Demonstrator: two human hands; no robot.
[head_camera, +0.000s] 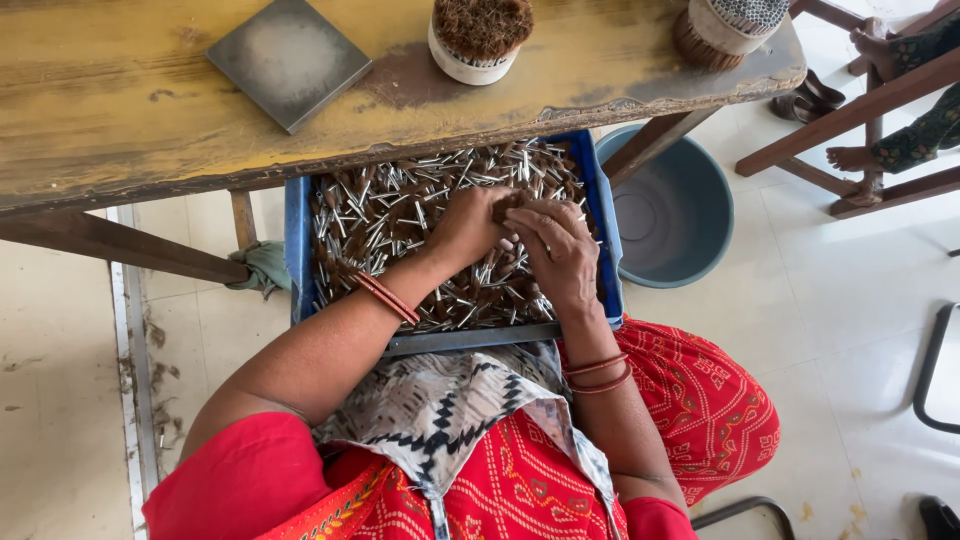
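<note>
Head view shows me both hands, left hand (468, 228) and right hand (558, 250), fingers curled, gathering a brown-tipped bundle (512, 205) over thin silvery metal-ferruled brush pieces (385, 215) heaped in a blue plastic crate (298, 235) on my lap.

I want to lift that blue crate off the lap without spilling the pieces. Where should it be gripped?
Grip the blue crate by its two short side walls, one hand from each side. The wooden table overhangs its far end, the near edge rests against the body, and it is heaped with loose metal-tipped pieces, so keep it level.
</note>
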